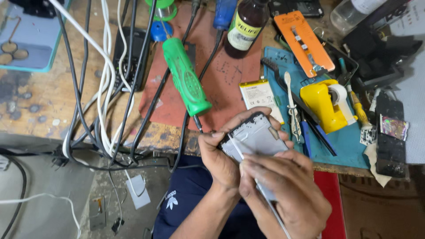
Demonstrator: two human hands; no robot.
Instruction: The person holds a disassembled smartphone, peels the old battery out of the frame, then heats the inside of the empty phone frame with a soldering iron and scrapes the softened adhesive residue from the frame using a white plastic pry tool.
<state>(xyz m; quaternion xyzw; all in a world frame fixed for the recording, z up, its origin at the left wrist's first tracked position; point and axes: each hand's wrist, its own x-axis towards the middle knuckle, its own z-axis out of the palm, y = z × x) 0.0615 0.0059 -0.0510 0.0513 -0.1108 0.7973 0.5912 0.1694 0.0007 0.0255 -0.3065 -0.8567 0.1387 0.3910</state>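
Right now your left hand (221,161) grips the opened phone frame (254,137) from below, fingers curled around its far edge, just off the workbench's (40,102) front edge. Your right hand (283,188) pinches a thin white tool (237,148) whose tip lies on the frame. Just beyond, a loose battery (259,95) and a green-handled soldering iron (186,77) rest on the red mat (226,79).

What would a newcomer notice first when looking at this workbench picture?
At lower centre, the left hand cradles a grey opened phone frame while the right hand presses a thin white strip onto it. Behind lie a bright green plastic-handled tool on a red mat, and a yellow tape dispenser at right.
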